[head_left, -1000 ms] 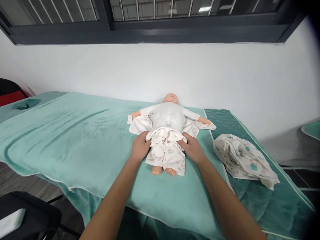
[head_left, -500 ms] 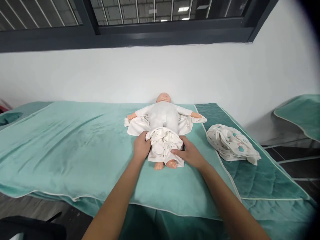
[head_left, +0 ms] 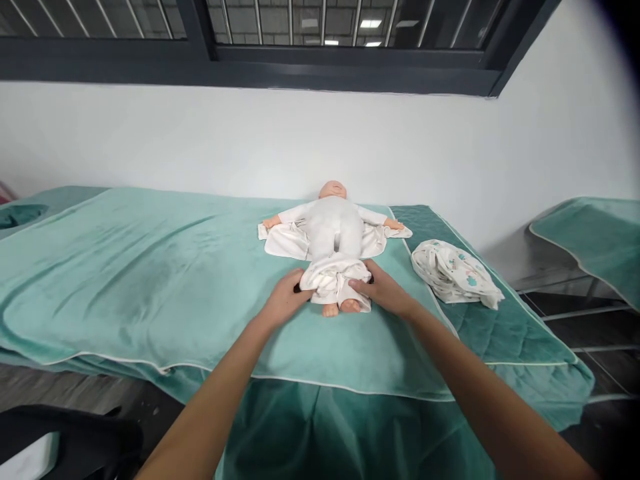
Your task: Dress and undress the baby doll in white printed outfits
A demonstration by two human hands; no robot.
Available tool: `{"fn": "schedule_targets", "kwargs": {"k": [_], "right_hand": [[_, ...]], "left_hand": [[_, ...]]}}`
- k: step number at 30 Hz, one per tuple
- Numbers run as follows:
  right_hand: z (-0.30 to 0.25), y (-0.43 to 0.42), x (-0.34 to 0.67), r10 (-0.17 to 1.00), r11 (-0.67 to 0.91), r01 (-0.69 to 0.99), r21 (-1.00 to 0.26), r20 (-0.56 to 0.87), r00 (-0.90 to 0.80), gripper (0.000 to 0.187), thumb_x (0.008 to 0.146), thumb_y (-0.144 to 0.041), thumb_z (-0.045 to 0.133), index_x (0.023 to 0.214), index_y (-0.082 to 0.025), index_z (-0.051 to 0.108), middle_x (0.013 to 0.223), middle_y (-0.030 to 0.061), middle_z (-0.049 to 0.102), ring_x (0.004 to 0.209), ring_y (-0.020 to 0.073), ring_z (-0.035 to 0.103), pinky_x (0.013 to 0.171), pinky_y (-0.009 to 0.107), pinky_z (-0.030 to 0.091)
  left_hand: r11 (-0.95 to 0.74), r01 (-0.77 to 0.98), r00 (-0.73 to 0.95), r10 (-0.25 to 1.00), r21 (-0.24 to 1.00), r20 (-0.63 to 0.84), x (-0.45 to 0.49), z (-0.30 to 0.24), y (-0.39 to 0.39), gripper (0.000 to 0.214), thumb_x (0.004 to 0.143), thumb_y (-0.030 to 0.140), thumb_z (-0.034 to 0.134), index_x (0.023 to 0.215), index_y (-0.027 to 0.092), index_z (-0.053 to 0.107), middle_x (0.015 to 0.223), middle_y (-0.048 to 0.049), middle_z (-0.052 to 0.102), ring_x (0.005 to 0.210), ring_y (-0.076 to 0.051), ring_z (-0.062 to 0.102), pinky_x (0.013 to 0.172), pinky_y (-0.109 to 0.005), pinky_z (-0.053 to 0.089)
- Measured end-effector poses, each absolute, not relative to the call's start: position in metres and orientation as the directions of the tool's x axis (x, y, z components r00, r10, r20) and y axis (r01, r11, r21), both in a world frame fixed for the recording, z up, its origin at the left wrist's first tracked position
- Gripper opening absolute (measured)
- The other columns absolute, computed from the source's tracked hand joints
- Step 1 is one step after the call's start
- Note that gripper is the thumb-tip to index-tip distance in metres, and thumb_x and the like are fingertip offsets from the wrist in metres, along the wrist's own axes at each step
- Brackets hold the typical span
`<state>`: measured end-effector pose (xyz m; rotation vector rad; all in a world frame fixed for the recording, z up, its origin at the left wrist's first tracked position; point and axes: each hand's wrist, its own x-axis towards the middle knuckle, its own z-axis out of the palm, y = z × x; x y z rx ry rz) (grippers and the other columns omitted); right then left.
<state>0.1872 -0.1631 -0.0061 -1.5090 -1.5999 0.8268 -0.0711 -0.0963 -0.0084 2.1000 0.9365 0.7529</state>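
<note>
A baby doll (head_left: 334, 220) with a white cloth body lies on its back, arms spread and feet towards me. White baby pants (head_left: 334, 280) are bunched around its lower legs, and both feet poke out below. At the left edge of the pants, my left hand (head_left: 286, 298) is closed on the fabric with thumb and fingers. My right hand (head_left: 383, 290) grips the opposite edge, its thumb lying over the cloth. An opened white garment (head_left: 287, 241) is spread beneath the doll's back and arms.
A folded white printed cloth (head_left: 455, 272) lies to the right on the quilted dark green cover (head_left: 520, 333). Beneath the doll is a light green sheet (head_left: 150, 280). A wall and barred window are behind. A black object (head_left: 75, 427) stands at lower left.
Both hands have drawn the pants down the doll's legs towards the feet, baring more of the white thighs. The whole view has also shifted slightly.
</note>
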Motion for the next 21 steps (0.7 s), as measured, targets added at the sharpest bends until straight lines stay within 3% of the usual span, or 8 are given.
{"fn": "schedule_targets", "kwargs": {"k": [2, 4, 7, 11, 15, 21], "right_hand": [[0.003, -0.169, 0.194, 0.989, 0.082, 0.467, -0.881, 0.014, -0.146, 0.07, 0.075, -0.052, 0.073, 0.129, -0.02, 0.043, 0.124, 0.0092, 0.06, 0.11, 0.0252, 0.058, 0.09, 0.037, 0.048], [0.013, -0.177, 0.196, 0.974, 0.055, 0.497, -0.866, -0.063, -0.218, 0.094, 0.064, -0.05, 0.083, 0.139, -0.021, 0.033, 0.135, 0.0119, 0.053, 0.119, 0.0272, 0.055, 0.095, 0.037, 0.047], [0.024, -0.186, 0.19, 0.981, 0.032, 0.612, -0.79, -0.093, -0.172, 0.107, 0.055, -0.051, 0.087, 0.141, -0.02, 0.03, 0.134, 0.0133, 0.053, 0.118, 0.0292, 0.055, 0.093, 0.038, 0.048], [0.034, -0.189, 0.179, 0.991, 0.027, 0.743, -0.668, -0.078, -0.106, 0.094, 0.058, -0.059, 0.083, 0.133, -0.02, 0.041, 0.12, 0.0097, 0.062, 0.104, 0.0283, 0.061, 0.082, 0.034, 0.048], [0.044, -0.189, 0.173, 0.993, 0.039, 0.804, -0.594, -0.068, -0.098, 0.068, 0.066, -0.065, 0.074, 0.114, -0.021, 0.054, 0.105, 0.0058, 0.067, 0.092, 0.0252, 0.062, 0.072, 0.03, 0.045], [0.057, -0.199, 0.168, 0.993, 0.042, 0.789, -0.613, -0.064, -0.103, 0.045, 0.073, -0.061, 0.069, 0.096, -0.023, 0.063, 0.097, 0.0036, 0.071, 0.087, 0.0241, 0.063, 0.071, 0.03, 0.045]], "left_hand": [[-0.572, 0.363, 0.59, 0.752, 0.735, 0.294, -0.076, -0.005, -0.105, 0.04, 0.076, 0.033, 0.068, 0.114, 0.019, 0.062, 0.131, -0.0103, 0.056, 0.127, -0.03, 0.047, 0.109, -0.043, 0.037], [-0.599, 0.322, 0.639, 0.709, 0.733, 0.299, -0.08, -0.001, -0.11, 0.073, 0.068, 0.033, 0.077, 0.135, 0.022, 0.049, 0.15, -0.0122, 0.039, 0.14, -0.032, 0.034, 0.117, -0.044, 0.029], [-0.565, 0.306, 0.71, 0.672, 0.767, 0.211, -0.081, 0.004, -0.113, 0.095, 0.063, 0.04, 0.083, 0.144, 0.023, 0.037, 0.148, -0.0134, 0.038, 0.138, -0.033, 0.037, 0.112, -0.044, 0.037], [-0.601, 0.39, 0.668, 0.706, 0.698, 0.235, -0.074, 0.007, -0.115, 0.083, 0.057, 0.051, 0.086, 0.125, 0.02, 0.052, 0.127, -0.0117, 0.052, 0.124, -0.034, 0.045, 0.1, -0.044, 0.044], [-0.621, 0.453, 0.651, 0.721, 0.64, 0.239, -0.069, 0.015, -0.119, 0.056, 0.063, 0.061, 0.077, 0.095, 0.02, 0.058, 0.103, -0.0073, 0.06, 0.108, -0.03, 0.052, 0.086, -0.039, 0.046], [-0.464, 0.452, 0.599, 0.791, 0.762, 0.126, -0.084, 0.034, -0.131, 0.037, 0.076, 0.052, 0.067, 0.074, 0.02, 0.049, 0.072, 0.004, 0.052, 0.068, -0.013, 0.047, 0.058, -0.024, 0.034]]}}
